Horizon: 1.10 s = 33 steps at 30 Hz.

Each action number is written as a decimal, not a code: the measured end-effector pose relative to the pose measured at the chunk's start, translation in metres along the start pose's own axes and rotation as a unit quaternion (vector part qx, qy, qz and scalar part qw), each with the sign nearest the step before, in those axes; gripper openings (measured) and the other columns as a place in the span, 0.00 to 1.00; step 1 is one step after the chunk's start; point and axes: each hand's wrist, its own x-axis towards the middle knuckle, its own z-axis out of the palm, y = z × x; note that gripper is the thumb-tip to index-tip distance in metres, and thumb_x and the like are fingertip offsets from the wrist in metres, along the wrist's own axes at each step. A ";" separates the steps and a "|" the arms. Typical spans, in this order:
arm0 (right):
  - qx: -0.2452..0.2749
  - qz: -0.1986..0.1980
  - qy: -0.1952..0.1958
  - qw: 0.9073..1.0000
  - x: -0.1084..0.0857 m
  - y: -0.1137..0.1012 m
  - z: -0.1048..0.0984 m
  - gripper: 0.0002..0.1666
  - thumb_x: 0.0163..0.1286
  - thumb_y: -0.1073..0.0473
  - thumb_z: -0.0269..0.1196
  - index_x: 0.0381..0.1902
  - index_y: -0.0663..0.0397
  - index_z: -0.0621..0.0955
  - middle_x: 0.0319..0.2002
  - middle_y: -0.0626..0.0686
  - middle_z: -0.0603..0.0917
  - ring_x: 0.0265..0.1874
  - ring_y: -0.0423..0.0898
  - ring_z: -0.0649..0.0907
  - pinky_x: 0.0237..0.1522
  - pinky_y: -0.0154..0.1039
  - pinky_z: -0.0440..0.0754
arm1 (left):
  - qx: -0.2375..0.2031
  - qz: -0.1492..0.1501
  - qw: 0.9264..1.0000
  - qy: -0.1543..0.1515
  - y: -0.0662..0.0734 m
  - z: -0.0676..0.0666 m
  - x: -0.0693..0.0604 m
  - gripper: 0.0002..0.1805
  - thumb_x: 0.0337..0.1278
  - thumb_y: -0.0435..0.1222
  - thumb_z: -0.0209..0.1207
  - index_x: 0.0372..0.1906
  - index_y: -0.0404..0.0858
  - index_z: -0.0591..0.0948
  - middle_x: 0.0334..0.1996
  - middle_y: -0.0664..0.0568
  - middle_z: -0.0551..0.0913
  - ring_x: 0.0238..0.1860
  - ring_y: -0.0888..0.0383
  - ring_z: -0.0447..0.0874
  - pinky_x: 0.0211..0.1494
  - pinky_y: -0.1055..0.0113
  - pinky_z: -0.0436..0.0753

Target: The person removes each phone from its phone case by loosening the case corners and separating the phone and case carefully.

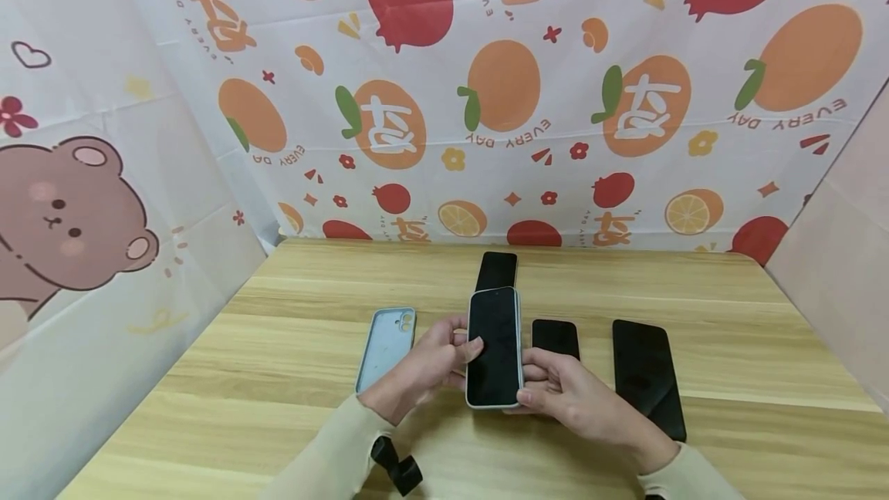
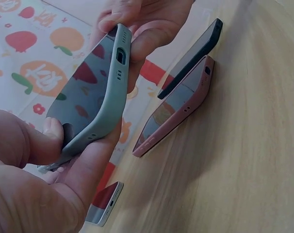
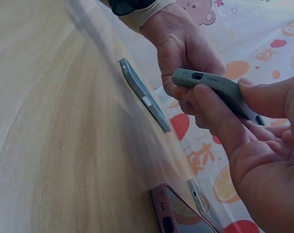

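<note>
This looks like a small makeshift booth, though whether within a home or a workplace cannot be told: creased fruit-print fabric [image 1: 503,87] hangs behind a wood-grain bench [image 1: 229,400], a bear-print sheet [image 1: 76,214] screens the left, and a pale panel [image 1: 850,268] the right.

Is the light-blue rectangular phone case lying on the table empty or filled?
Empty: in the head view, the light-blue phone case shows its bare inside.

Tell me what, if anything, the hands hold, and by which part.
A phone in a pale green case: the left hand grips its left edge, about mid-length; the right hand holds its lower right corner.
</note>
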 end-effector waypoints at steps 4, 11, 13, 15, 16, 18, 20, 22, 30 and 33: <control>-0.006 -0.013 -0.006 1.000 0.001 0.000 0.000 0.28 0.77 0.65 0.53 0.69 0.74 0.60 0.64 0.73 0.73 0.57 0.46 0.83 0.56 0.39 0.82 | -0.011 -0.002 1.000 -0.006 -0.001 0.000 0.001 0.16 0.74 0.34 0.52 0.58 0.31 0.67 0.33 0.52 0.85 0.29 0.58 0.86 0.26 0.67 0.83; 0.005 -0.013 -0.010 1.000 0.001 -0.003 -0.001 0.28 0.77 0.65 0.53 0.69 0.74 0.60 0.65 0.73 0.72 0.58 0.47 0.83 0.56 0.41 0.81 | -0.042 0.000 0.999 -0.025 0.000 -0.001 0.000 0.17 0.74 0.34 0.51 0.60 0.30 0.65 0.34 0.53 0.86 0.31 0.59 0.87 0.29 0.66 0.84; 0.005 -0.017 -0.011 1.000 0.000 -0.004 -0.001 0.29 0.77 0.65 0.52 0.69 0.74 0.60 0.65 0.73 0.72 0.58 0.47 0.82 0.56 0.41 0.81 | -0.051 0.002 0.998 -0.030 0.001 -0.002 -0.001 0.18 0.74 0.33 0.51 0.60 0.30 0.65 0.33 0.54 0.86 0.31 0.59 0.87 0.28 0.66 0.84; 0.008 -0.022 -0.014 1.000 -0.001 -0.005 -0.002 0.28 0.77 0.66 0.52 0.69 0.75 0.60 0.65 0.74 0.72 0.58 0.47 0.82 0.57 0.41 0.81 | -0.057 0.002 0.998 -0.033 0.002 -0.002 -0.001 0.18 0.74 0.33 0.51 0.61 0.30 0.64 0.33 0.54 0.87 0.31 0.59 0.87 0.27 0.66 0.84; 0.011 -0.024 -0.016 1.000 -0.001 -0.005 -0.002 0.28 0.77 0.66 0.52 0.68 0.75 0.60 0.65 0.74 0.72 0.59 0.48 0.82 0.57 0.41 0.81 | -0.059 0.002 0.998 -0.034 0.003 -0.002 -0.001 0.18 0.74 0.33 0.51 0.61 0.30 0.64 0.33 0.54 0.87 0.31 0.59 0.87 0.27 0.66 0.84; 0.016 -0.029 -0.015 0.999 -0.002 -0.005 -0.002 0.26 0.77 0.67 0.51 0.67 0.76 0.60 0.64 0.74 0.72 0.58 0.49 0.82 0.57 0.42 0.81 | -0.059 0.003 0.998 -0.035 0.004 -0.002 0.000 0.19 0.74 0.34 0.51 0.62 0.30 0.64 0.34 0.53 0.87 0.31 0.59 0.87 0.27 0.67 0.84; 0.023 -0.025 -0.009 0.999 -0.001 -0.005 -0.002 0.25 0.77 0.68 0.51 0.66 0.77 0.61 0.63 0.75 0.72 0.57 0.50 0.83 0.57 0.44 0.81 | -0.051 0.005 0.998 -0.033 0.005 -0.002 -0.001 0.21 0.73 0.35 0.52 0.63 0.31 0.63 0.35 0.52 0.87 0.32 0.58 0.87 0.27 0.67 0.84; 0.024 -0.015 0.004 1.000 -0.001 -0.005 -0.001 0.24 0.76 0.69 0.51 0.64 0.78 0.61 0.62 0.75 0.73 0.56 0.49 0.83 0.56 0.45 0.82 | -0.041 0.007 0.999 -0.028 0.005 -0.002 -0.001 0.23 0.73 0.35 0.53 0.64 0.31 0.63 0.37 0.51 0.87 0.33 0.57 0.87 0.28 0.67 0.84; -0.012 0.038 0.077 0.996 0.002 -0.003 -0.003 0.34 0.71 0.69 0.56 0.70 0.69 0.55 0.54 0.67 0.80 0.48 0.48 0.87 0.50 0.44 0.86 | -0.018 0.004 1.000 -0.001 0.003 -0.001 -0.002 0.26 0.69 0.36 0.58 0.65 0.32 0.64 0.42 0.45 0.86 0.36 0.55 0.87 0.29 0.65 0.85; -0.007 0.036 0.096 0.995 0.002 -0.003 -0.003 0.38 0.71 0.70 0.57 0.71 0.63 0.51 0.54 0.66 0.77 0.47 0.51 0.87 0.49 0.46 0.86 | -0.019 0.006 1.000 0.004 0.002 -0.001 -0.003 0.27 0.68 0.35 0.59 0.65 0.32 0.64 0.43 0.44 0.87 0.37 0.54 0.88 0.32 0.64 0.87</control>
